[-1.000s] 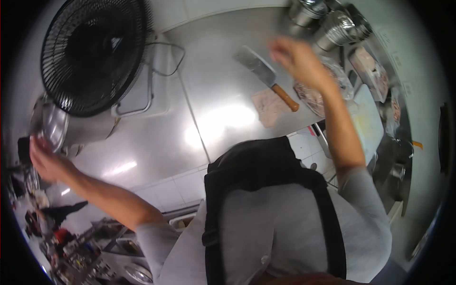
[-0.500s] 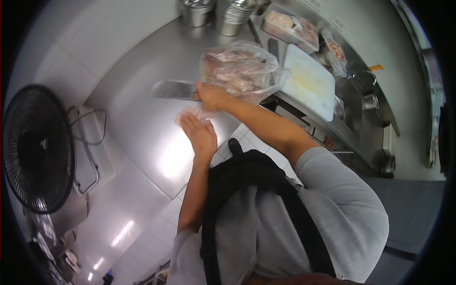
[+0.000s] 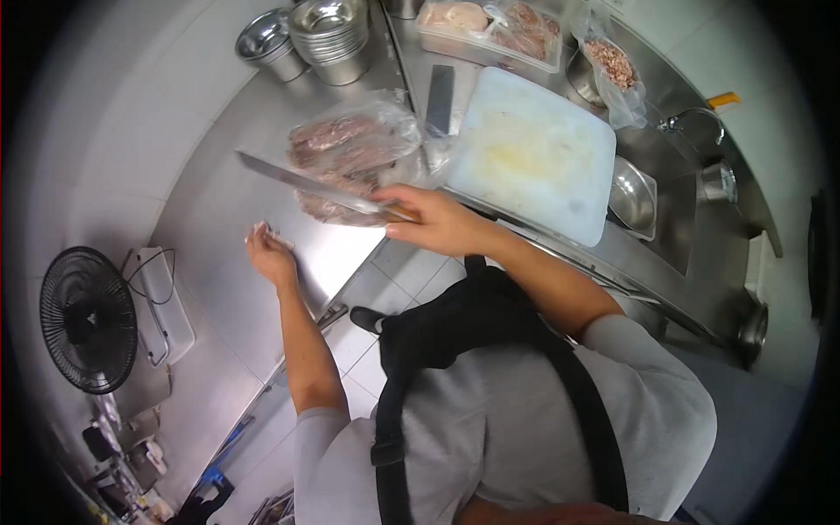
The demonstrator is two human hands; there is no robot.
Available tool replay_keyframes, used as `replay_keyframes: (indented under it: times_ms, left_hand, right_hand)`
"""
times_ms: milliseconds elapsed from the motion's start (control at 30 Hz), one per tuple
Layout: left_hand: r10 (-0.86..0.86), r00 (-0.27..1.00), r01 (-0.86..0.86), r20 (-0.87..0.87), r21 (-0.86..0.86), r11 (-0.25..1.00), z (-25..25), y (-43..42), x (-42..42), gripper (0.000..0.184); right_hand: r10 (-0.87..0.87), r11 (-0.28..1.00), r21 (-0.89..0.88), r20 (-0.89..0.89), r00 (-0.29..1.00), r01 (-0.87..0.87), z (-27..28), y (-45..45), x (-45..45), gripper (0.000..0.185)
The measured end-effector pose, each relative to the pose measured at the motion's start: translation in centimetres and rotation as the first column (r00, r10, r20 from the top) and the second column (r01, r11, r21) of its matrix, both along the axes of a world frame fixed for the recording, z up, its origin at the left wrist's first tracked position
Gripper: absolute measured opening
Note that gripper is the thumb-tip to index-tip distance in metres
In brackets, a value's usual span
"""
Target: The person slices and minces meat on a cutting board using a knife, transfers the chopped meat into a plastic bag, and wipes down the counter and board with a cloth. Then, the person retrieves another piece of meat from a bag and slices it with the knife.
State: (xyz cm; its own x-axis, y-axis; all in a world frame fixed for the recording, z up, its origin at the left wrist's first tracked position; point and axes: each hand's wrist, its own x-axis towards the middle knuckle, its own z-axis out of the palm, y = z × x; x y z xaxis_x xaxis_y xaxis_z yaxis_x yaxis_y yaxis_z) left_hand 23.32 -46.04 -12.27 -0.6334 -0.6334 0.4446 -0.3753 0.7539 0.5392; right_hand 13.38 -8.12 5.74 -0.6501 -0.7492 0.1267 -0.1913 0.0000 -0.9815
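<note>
My right hand [image 3: 442, 222] is wrapped round the orange-brown handle of a kitchen knife [image 3: 311, 185]. Its long blade points up and left, over the lower edge of a clear plastic bag of raw meat [image 3: 337, 144] on the steel counter. To the left of the bag, my left hand [image 3: 273, 255] is closed above the counter. A small pale, crumpled thing shows at its fingertips; what it is I cannot make out.
Right of the bag lies a white cutting board [image 3: 534, 157] with yellowish stains, beside a dark grey flat bar [image 3: 441, 101]. Behind stand stacked steel containers [image 3: 332, 44] and a meat tub [image 3: 490, 44]. A sink [image 3: 674, 206] is at right, a black fan [image 3: 89, 319] at left.
My hands, together near the knife half a second ago, have moved apart. My left hand has shifted left, away from the blade. The knife has turned, showing less of its flat side. The view has shifted.
</note>
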Motion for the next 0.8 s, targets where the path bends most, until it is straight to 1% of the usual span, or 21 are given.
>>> replay_keyframes:
  times_ms: [67, 100, 167, 233, 267, 300, 367, 400, 433, 467, 500, 533, 567, 600, 633, 700, 767, 800]
  left_hand:
    - [0.003, 0.999, -0.002, -0.041, 0.020, 1.000, 0.6, 2.3, 1.2, 0.025]
    - [0.029, 0.999, -0.029, -0.043, 0.018, 0.999, 0.4, 3.1, 1.8, 0.025]
    - [0.083, 0.994, -0.081, -0.065, 0.030, 0.996, -0.6, 4.5, 2.0, 0.025]
    - [0.127, 0.992, -0.128, -0.015, -0.071, 0.989, -1.1, 5.4, 2.0, 0.025]
    - [0.150, 0.989, -0.147, 0.011, -0.124, 0.981, -0.8, 5.7, 1.9, 0.025]
    - [0.162, 0.982, -0.159, -0.094, 0.040, 0.986, -0.3, 6.5, 1.5, 0.026]
    - [0.239, 0.932, -0.131, -0.274, 0.360, 0.924, 0.4, 9.2, 0.7, 0.027]
    - [0.104, 0.945, -0.101, -0.310, 0.024, 0.995, 1.1, 10.2, 0.6, 0.029]
    - [0.179, 0.918, -0.018, -0.355, 0.412, 0.911, 6.7, 17.1, -0.6, 0.031]
    - [0.134, 0.933, 0.026, -0.333, 0.435, 0.900, 9.3, 21.7, -1.1, 0.031]
    - [0.092, 0.941, 0.074, -0.325, 0.464, 0.883, 10.4, 25.4, -1.7, 0.031]
    - [-0.092, 0.954, 0.211, -0.286, 0.420, 0.883, 10.5, 28.2, -2.2, 0.032]
    - [-0.157, 0.955, 0.289, -0.251, 0.685, 0.669, 12.8, 32.2, -3.5, 0.029]
    - [-0.440, 0.873, 0.480, -0.211, 0.212, 0.851, 13.2, 34.5, -5.7, 0.026]
    - [-0.560, 0.777, 0.621, -0.287, 0.208, 0.756, 12.3, 36.1, -8.0, 0.026]
    - [-0.619, 0.717, 0.694, -0.319, 0.258, 0.672, 11.4, 38.8, -13.0, 0.032]
    - [-0.613, 0.782, 0.619, -0.108, 0.032, 0.784, 7.2, 39.2, -18.4, 0.030]
    - [-0.581, 0.814, 0.578, -0.006, -0.087, 0.811, 5.3, 39.6, -19.7, 0.029]
  right_hand:
    - [-0.058, 0.982, 0.190, 0.273, 0.960, 0.005, 2.7, 8.6, -0.8, 0.037]
    - [-0.126, 0.959, 0.284, 0.432, 0.893, -0.003, 2.9, 12.3, -1.1, 0.033]
    - [-0.282, 0.942, 0.274, 0.336, 0.899, 0.193, -1.0, 18.2, -1.6, 0.026]
    - [-0.463, 0.870, 0.383, 0.415, 0.783, 0.311, -2.0, 22.8, -2.0, 0.020]
    - [-0.540, 0.832, 0.382, 0.393, 0.744, 0.401, -4.0, 25.0, -2.0, 0.018]
    - [-0.613, 0.786, 0.384, 0.375, 0.695, 0.486, -6.0, 27.1, -1.8, 0.018]
    - [-0.722, 0.691, 0.392, 0.353, 0.594, 0.607, -8.0, 30.9, -1.4, 0.017]
    - [-0.791, 0.611, 0.434, 0.349, 0.502, 0.662, -9.0, 32.5, -1.2, 0.017]
    - [-0.816, 0.578, 0.443, 0.310, 0.488, 0.685, -9.4, 34.4, -0.9, 0.018]
    - [-0.813, 0.581, 0.364, 0.311, 0.493, 0.728, -9.1, 35.8, -0.4, 0.019]
    - [-0.813, 0.571, 0.324, 0.350, 0.466, 0.754, -7.8, 36.5, 0.2, 0.018]
    - [-0.836, 0.528, 0.322, 0.358, 0.416, 0.785, -7.1, 37.0, 0.5, 0.016]
    - [-0.841, 0.525, 0.314, 0.336, 0.424, 0.791, -7.4, 37.9, 1.0, 0.016]
    - [-0.846, 0.519, 0.304, 0.313, 0.431, 0.799, -7.5, 38.7, 1.5, 0.016]
    - [-0.848, 0.512, 0.296, 0.321, 0.421, 0.806, -7.2, 38.8, 2.1, 0.016]
    - [-0.857, 0.489, 0.279, 0.329, 0.397, 0.826, -5.6, 38.9, 3.6, 0.017]
    - [-0.873, 0.470, 0.276, 0.283, 0.396, 0.839, -4.2, 38.9, 5.6, 0.018]
    - [-0.881, 0.460, 0.279, 0.260, 0.395, 0.843, -3.4, 38.8, 6.8, 0.018]
